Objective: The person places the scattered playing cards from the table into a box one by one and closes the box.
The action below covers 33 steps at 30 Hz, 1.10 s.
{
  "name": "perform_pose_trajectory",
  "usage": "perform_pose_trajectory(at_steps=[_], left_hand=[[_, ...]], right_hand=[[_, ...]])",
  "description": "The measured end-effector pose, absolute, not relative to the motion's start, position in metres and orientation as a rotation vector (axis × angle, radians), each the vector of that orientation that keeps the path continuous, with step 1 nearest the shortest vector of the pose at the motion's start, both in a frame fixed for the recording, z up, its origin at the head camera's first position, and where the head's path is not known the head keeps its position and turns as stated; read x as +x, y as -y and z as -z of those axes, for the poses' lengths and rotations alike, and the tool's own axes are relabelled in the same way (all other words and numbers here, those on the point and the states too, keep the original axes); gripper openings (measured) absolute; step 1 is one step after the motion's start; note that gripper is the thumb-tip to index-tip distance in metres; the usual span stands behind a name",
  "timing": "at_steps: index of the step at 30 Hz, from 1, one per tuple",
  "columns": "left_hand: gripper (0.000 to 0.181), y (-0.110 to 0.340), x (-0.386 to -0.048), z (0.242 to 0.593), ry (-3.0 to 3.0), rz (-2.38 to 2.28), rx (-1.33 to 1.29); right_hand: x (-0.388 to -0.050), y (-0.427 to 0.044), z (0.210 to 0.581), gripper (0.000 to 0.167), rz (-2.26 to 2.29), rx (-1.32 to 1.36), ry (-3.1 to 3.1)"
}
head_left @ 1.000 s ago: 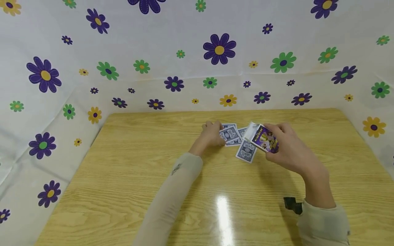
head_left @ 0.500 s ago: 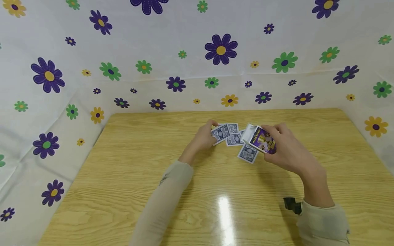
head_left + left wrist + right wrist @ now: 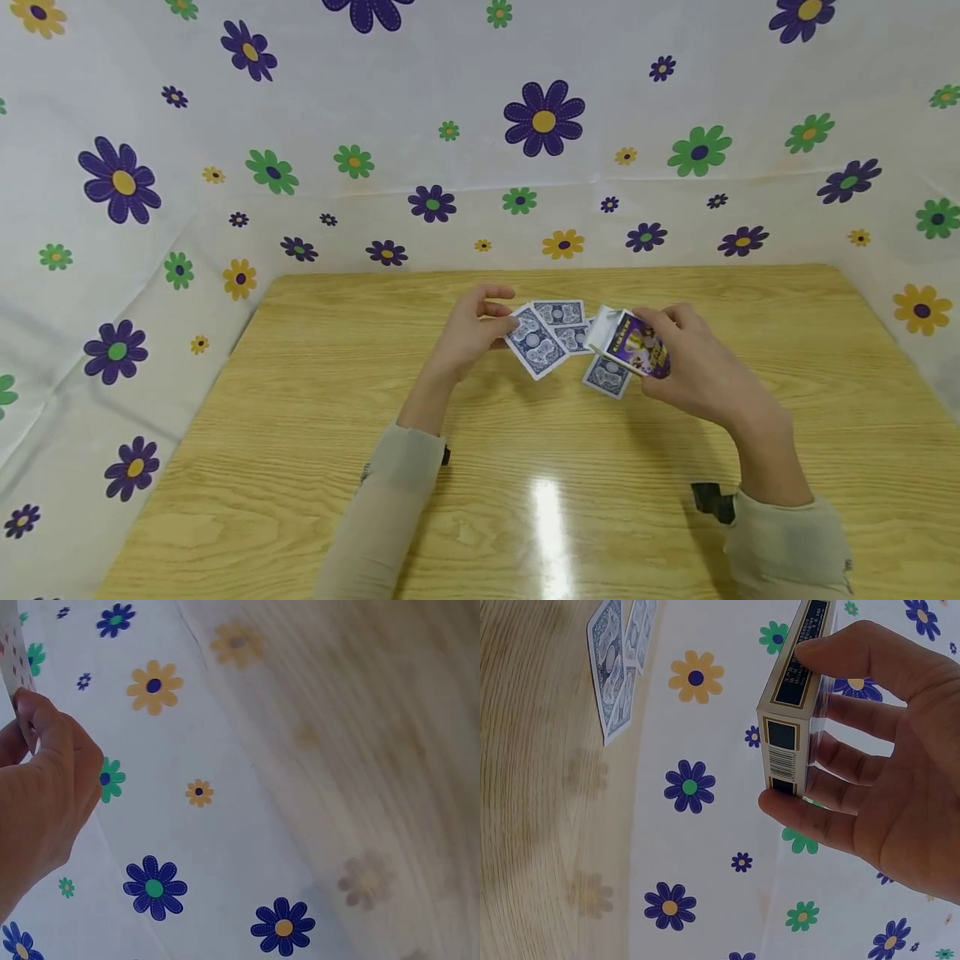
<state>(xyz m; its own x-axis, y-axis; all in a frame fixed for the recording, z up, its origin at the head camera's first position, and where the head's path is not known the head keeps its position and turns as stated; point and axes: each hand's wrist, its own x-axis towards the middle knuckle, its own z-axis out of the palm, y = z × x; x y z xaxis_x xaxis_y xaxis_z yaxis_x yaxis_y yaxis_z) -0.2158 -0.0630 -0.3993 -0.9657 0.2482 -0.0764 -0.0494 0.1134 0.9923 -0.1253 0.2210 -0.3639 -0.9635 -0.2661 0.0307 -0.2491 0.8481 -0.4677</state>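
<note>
In the left hand point(image 3: 463, 332), a card point(image 3: 537, 343).

1. Surface point(image 3: 277, 492): yellowish wood grain, its far corners rounded.
2. Glare point(image 3: 551, 533): a bright white streak on the near middle of the surface.
3. Cloth point(image 3: 472, 171): white, standing along the left, far and right sides of the surface, with a crease point(image 3: 637, 181) running across its far part.
4. Purple flower point(image 3: 543, 121): large, yellow-centred, on the far cloth.
5. Green flower point(image 3: 699, 152): purple-centred, right of it.
6. Yellow flower point(image 3: 922, 309): on the right cloth.
</note>
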Motion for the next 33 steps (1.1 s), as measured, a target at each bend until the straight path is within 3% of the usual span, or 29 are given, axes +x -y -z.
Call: perform_pose_trajectory(at_steps=[7, 33], left_hand=[[0.028, 0.065, -0.198, 0.4, -1.909, -2.114, 0.11], [0.019, 0.062, -0.185, 0.397, -1.801, -2.152, 0.078]], right_hand=[[-0.125, -0.215, 0.366, 0.082, 0.733, -0.443, -2.977], [-0.123, -0.2, 0.369, 0.082, 0.702, -0.545, -2.969]])
